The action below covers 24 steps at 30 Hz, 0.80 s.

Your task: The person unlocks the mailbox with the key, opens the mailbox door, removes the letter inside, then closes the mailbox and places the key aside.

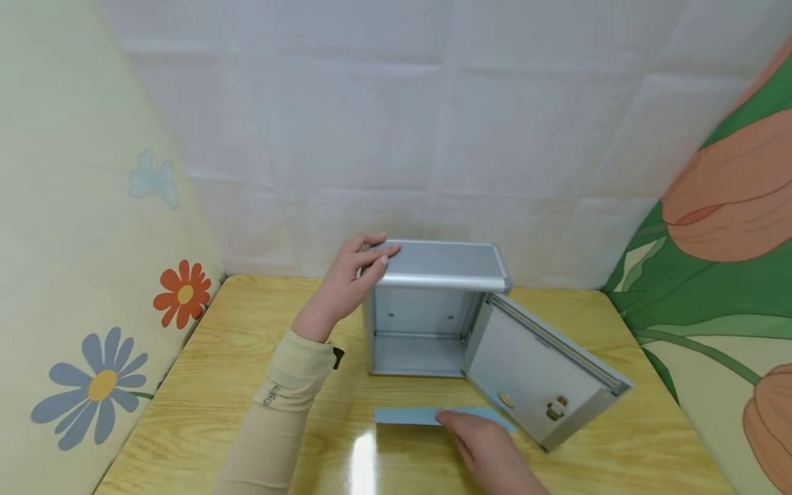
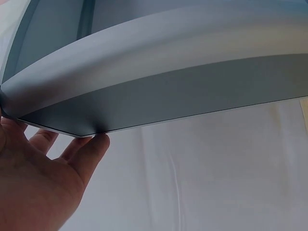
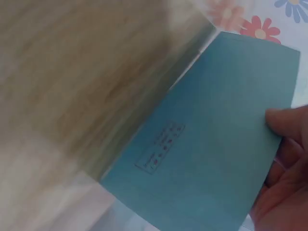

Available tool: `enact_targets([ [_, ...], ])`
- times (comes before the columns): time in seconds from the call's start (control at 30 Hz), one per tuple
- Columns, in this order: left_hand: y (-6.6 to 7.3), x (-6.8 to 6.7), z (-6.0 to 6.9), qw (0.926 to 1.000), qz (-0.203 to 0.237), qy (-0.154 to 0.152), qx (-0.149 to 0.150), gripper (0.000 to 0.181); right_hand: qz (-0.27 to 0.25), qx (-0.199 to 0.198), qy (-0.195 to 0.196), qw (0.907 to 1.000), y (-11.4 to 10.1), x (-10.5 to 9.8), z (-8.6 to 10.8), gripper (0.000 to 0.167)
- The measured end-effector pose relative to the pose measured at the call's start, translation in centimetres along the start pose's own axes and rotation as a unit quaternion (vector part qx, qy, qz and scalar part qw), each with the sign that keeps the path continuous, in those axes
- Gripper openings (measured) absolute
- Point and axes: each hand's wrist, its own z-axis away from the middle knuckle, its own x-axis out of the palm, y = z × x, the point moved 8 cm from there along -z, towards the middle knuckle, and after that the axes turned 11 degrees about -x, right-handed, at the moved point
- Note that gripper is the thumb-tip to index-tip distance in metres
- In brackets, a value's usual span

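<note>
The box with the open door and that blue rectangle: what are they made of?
Box: probably metal, perhaps aluminium, satin silver-grey; its rounded front edge has a soft sheen.
Blue rectangle: seemingly matte paper or thin card, judging by its dull surface and small printed marks.

In the head view, our left arm (image 1: 272,419) reaches from seven o'clock, left hand (image 1: 348,280) spread; at five o'clock our right hand (image 1: 485,443) pinches.
</note>
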Motion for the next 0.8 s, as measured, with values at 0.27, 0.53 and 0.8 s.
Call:
enact_targets([
  [0.27,-0.1,0.0,0.1,1.0,-0.006,0.003,0.002,0.037,-0.102,0.055,-0.186,0.9758,0.1,3.4,0.8,0.032],
  [0.53,0.1,-0.1,0.1,1.0,0.004,0.002,0.004,0.036,-0.14,0.062,-0.311,0.938,-0.1,7.0,2.5,0.038],
  [0.8,0.0,-0.1,0.0,1.0,-0.004,0.006,0.004,0.037,-0.108,0.062,-0.303,0.9449,-0.3,7.2,1.9,0.041],
])
